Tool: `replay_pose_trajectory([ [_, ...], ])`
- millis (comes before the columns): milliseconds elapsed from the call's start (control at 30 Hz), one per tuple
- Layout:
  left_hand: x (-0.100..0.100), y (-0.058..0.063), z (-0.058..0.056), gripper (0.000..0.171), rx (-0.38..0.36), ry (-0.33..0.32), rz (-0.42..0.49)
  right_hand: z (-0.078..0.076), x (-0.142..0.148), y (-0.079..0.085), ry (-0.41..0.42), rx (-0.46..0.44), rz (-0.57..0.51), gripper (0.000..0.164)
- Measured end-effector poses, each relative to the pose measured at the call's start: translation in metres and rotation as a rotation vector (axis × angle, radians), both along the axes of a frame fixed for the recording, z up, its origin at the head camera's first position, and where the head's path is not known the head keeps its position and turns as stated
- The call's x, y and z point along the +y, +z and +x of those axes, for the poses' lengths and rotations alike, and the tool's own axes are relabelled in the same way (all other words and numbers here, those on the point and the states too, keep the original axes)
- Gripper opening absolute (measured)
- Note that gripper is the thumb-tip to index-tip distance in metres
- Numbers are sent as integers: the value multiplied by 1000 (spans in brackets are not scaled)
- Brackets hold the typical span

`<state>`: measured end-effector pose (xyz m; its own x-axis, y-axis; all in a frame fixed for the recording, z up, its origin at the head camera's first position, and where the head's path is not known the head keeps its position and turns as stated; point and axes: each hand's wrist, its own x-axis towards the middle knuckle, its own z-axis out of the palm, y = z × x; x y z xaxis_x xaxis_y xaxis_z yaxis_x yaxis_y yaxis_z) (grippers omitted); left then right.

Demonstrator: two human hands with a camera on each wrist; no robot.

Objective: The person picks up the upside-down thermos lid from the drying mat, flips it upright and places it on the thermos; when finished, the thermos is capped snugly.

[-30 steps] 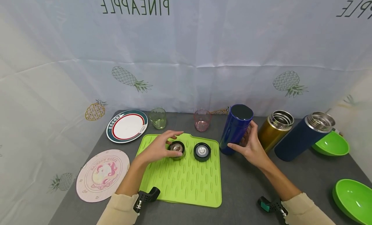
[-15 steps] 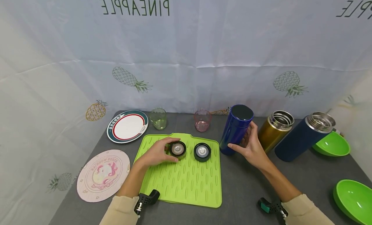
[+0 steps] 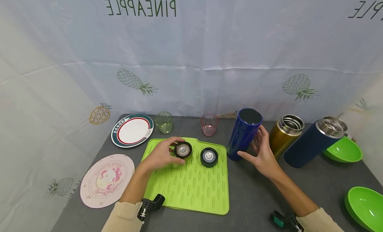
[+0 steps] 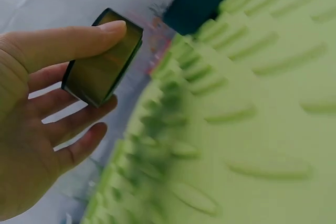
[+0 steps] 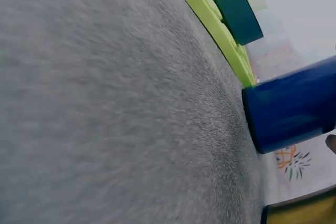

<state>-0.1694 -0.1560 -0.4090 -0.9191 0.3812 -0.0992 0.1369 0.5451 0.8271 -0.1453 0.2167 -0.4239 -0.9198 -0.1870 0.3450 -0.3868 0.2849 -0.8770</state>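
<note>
Head: left hand (image 3: 163, 154), fingers holding brown-gold lid (image 3: 183, 150) above green mat (image 3: 188, 192); right hand (image 3: 265, 158), fingers parted wide beside upright blue bottle (image 3: 241, 138) on counter (image 3: 248, 198), contact unclear. Left wrist: lid pinched against thumb, clear of mat. Right wrist: fingertip near bottle.

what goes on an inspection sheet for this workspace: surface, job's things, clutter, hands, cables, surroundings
surface: grey table; green mat lying on it
job's things: brown lid held clear of the green mat; dark lid on the green mat; blue bottle capped, beside the green mat; gold bottle and navy bottle open-topped
clutter: plate, pink disc, green glass, pink glass, far bowl, near bowl
hands: left hand pinches the brown lid; right hand at the blue bottle, grip unclear
cables: nothing seen
surroundings: pineapple-print cloth behind the grey table
</note>
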Motion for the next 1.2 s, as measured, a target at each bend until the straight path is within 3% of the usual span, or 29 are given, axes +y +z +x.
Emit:
replay_pose_trajectory([
  [133,5,19,2,75,87,-31,6,12,4,4,26,53,12,121],
  [300,14,43,5,73,201,-63,3,26,8,12,24,195,-12,118],
  [500,32,65,9,74,318,-79,51,31,11,29,58,431,-249,84],
  [600,44,71,11,74,353,-88,90,31,10,35,122,481,-340,67],
  [800,71,76,15,72,407,-138,148,33,-1,44,161,434,-276,51],
  [1033,94,71,16,69,438,-200,193,31,-17,48,151,323,-120,52],
  [1200,104,67,18,67,437,-227,186,30,-26,43,181,278,-105,50],
])
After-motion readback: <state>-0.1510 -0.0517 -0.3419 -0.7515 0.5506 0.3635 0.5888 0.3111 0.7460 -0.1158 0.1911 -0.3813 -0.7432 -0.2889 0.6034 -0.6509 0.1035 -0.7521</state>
